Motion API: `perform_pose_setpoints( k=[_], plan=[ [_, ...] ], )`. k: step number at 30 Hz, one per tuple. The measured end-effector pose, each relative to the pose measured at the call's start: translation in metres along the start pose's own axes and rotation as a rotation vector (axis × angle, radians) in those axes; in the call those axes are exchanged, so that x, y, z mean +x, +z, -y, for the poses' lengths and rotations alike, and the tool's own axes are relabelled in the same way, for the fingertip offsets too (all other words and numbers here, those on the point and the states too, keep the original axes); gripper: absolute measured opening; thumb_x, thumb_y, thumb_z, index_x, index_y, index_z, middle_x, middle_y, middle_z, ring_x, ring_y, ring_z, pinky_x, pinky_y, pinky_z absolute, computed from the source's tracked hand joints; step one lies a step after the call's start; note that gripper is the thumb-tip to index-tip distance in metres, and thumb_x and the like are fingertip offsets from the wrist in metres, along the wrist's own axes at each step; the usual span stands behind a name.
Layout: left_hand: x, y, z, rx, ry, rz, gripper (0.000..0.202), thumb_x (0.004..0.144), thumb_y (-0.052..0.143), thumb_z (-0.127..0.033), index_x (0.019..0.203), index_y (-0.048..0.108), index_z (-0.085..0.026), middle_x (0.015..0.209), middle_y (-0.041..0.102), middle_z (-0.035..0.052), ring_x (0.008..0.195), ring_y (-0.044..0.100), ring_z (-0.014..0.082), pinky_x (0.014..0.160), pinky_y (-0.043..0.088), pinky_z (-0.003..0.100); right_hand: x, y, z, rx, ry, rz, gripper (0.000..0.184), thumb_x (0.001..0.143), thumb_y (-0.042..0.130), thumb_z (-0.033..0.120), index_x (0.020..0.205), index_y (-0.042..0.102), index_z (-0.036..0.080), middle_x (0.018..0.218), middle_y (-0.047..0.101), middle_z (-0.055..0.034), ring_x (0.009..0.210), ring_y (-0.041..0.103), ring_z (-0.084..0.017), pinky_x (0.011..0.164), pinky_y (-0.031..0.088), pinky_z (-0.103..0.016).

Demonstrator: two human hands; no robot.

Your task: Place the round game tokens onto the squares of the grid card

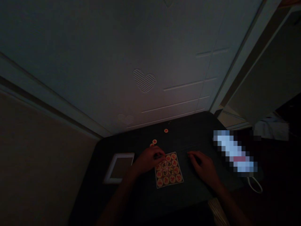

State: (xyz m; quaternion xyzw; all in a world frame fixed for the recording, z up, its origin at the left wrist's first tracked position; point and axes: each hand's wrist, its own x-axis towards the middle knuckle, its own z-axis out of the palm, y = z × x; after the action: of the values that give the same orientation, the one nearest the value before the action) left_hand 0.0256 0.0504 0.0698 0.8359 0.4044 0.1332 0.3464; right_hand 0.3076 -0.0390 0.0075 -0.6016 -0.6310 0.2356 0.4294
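The scene is very dark. A small square board (181, 180) lies on a dark table (145, 201) with several round pale game pieces (172, 179) set in rows on it. My left hand (148, 160) rests at the board's upper left corner, fingers curled over a piece there; whether it grips the piece is hidden. My right hand (203, 166) lies flat on the table just right of the board, fingers stretched out, holding nothing. Three loose pieces sit behind the board: one (166, 130) farthest back, one (154, 141) nearer, one (151, 145) beside my left hand.
A white-framed rectangular tray or box lid (108, 179) lies left of my left hand. A blurred bright object (235, 153) sits at the table's right edge, with a white cord loop (255, 186) below it. A pale door with heart shapes (144, 80) stands behind the table.
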Motion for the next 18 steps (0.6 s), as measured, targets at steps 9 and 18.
perform_pose_setpoints(
  k=[9, 18],
  plan=[
    [0.002, 0.011, -0.009, 0.142, 0.018, 0.009, 0.033, 0.085, 0.071, -0.047, 0.112, 0.066, -0.028, 0.11, 0.068, 0.0011, 0.104, 0.062, 0.0209, 0.092, 0.047, 0.034, 0.001, 0.001, -0.002, -0.014, -0.008, 0.011, 0.024, 0.097, 0.052, 0.034, 0.108, 0.072, 0.025, 0.105, 0.075, -0.0053, 0.096, 0.072, -0.023, 0.086, 0.057, -0.036],
    [0.002, 0.013, -0.002, 0.181, 0.033, -0.009, 0.026, 0.089, 0.068, -0.043, 0.11, 0.067, -0.029, 0.11, 0.069, -0.0005, 0.105, 0.063, 0.0195, 0.093, 0.046, 0.033, 0.0, 0.0, -0.001, -0.006, -0.008, 0.006, 0.024, 0.097, 0.052, 0.034, 0.108, 0.071, 0.026, 0.103, 0.076, -0.0047, 0.095, 0.072, -0.023, 0.084, 0.057, -0.036]
  ],
)
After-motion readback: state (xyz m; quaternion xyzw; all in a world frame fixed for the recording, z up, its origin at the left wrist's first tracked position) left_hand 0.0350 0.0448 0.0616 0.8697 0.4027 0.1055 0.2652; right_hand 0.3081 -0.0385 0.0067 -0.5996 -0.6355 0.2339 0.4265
